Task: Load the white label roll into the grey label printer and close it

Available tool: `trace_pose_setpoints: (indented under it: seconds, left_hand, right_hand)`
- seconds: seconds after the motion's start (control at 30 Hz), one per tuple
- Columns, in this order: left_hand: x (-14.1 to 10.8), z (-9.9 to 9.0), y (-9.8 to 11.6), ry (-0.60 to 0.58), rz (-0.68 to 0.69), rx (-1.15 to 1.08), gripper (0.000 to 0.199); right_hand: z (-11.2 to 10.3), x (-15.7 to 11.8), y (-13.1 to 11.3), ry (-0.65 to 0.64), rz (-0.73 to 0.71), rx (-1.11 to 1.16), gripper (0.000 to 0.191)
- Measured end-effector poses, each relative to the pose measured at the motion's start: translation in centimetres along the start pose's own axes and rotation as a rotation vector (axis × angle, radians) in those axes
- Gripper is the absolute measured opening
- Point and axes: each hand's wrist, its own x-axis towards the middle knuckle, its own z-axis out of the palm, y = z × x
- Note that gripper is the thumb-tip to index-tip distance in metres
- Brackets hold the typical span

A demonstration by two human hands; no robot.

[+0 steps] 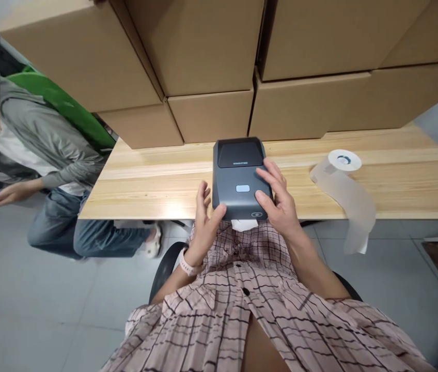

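A dark grey label printer (pixel 232 201) with a glossy black window and a pale button sits at the table's front edge. From its front a strip of white paper (pixel 244 225) hangs down. My left hand (pixel 206 217) is at the printer's left front corner, thumb touching it, other fingers stretched out beside the left side. On the right, my right hand (pixel 281 204) holds the printer, with thumb and index finger on its top and the other fingers by the right edge. The undersides of the fingers are partly hidden.
Right of the printer lies a roll of white label paper (pixel 343 160), its loose strip (pixel 358 206) trailing over the front edge of the wooden table (pixel 145 181). Stacked cardboard boxes (pixel 211 116) line the back. At left sits another person (pixel 60 150), one hand stretched out.
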Motion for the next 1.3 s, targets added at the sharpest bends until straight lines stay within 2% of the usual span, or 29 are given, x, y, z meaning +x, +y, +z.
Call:
trace_pose_setpoints:
  seconds: [0.07,0.1,0.13,0.2,0.23,0.27,0.33,0.47,0.6,0.7,0.77,0.8,0.87,0.93,1.0,1.07,1.13,1.23,1.3]
  left_hand:
    - [-1.6,-0.8,0.1,0.184,0.006,0.027,0.053]
    - [-2.3,-1.0,0.2,0.141,-0.036,0.030,0.046]
    - [-2.9,-1.0,0.4,0.018,-0.119,0.017,0.047]
    - [-3.3,-0.5,0.7,-0.322,-0.346,-0.063,0.054]
    - [-3.3,0.0,0.8,-0.454,-0.452,-0.121,0.057]
    - [-3.1,0.6,0.9,-0.526,-0.530,-0.182,0.059]
    - [-2.6,1.7,0.9,-0.542,-0.593,-0.273,0.058]
    - [-2.4,2.8,0.9,-0.490,-0.562,-0.277,0.054]
    - [-2.5,2.3,1.1,-0.513,-0.498,-0.232,0.054]
    - [-2.1,0.6,1.2,-0.670,-0.451,-0.144,0.052]
    - [-1.6,-1.2,1.0,-0.784,-0.434,-0.075,0.050]
    - [-1.3,-2.3,0.9,-0.796,-0.427,-0.050,0.050]
    - [-0.6,-4.2,0.8,-0.679,-0.412,-0.019,0.053]
    - [0.2,-5.6,0.8,-0.436,-0.333,0.009,0.055]
    - [0.8,-5.9,1.1,-0.165,-0.162,0.039,0.050]
    - [1.1,-5.2,1.3,-0.008,0.034,0.064,0.043]
    - [1.1,-3.9,1.3,-0.034,0.155,0.086,0.050]
    - [0.7,-2.2,1.1,-0.184,0.225,0.101,0.059]
    - [0.7,-1.6,0.9,-0.195,0.260,0.102,0.059]
  right_hand:
    - [-0.3,0.3,-0.3,-0.036,-0.097,-0.074,0.037]
    - [-0.4,0.5,-0.4,-0.051,-0.140,-0.103,0.035]
    - [-0.5,0.5,-0.4,-0.057,-0.175,-0.126,0.034]
    - [-0.5,0.6,-0.3,-0.043,-0.217,-0.168,0.034]
    - [-0.4,0.6,-0.2,-0.036,-0.224,-0.189,0.034]
    - [-0.4,0.6,-0.1,-0.035,-0.226,-0.207,0.035]
    - [-0.5,0.4,-0.1,-0.049,-0.217,-0.239,0.037]
    - [-0.6,0.2,0.0,-0.066,-0.207,-0.267,0.038]
    - [-0.7,0.1,-0.1,-0.056,-0.227,-0.284,0.035]
    - [-1.1,0.4,-0.7,-0.060,-0.260,-0.317,0.033]
    - [-1.3,0.7,-1.3,-0.068,-0.275,-0.363,0.031]
    - [-1.4,0.9,-1.7,-0.073,-0.276,-0.387,0.029]
    - [-1.4,1.4,-2.2,-0.100,-0.276,-0.415,0.025]
    - [-1.4,1.8,-2.4,-0.142,-0.265,-0.410,0.024]
    - [-1.2,1.9,-2.1,-0.176,-0.253,-0.378,0.025]
    - [-1.1,1.3,-1.4,-0.164,-0.227,-0.316,0.029]
    - [-0.9,0.3,-0.5,-0.074,-0.183,-0.214,0.040]
    - [-0.6,-1.3,0.9,0.098,-0.069,-0.072,0.056]
    - [-0.5,-1.7,1.4,0.116,-0.006,-0.022,0.062]
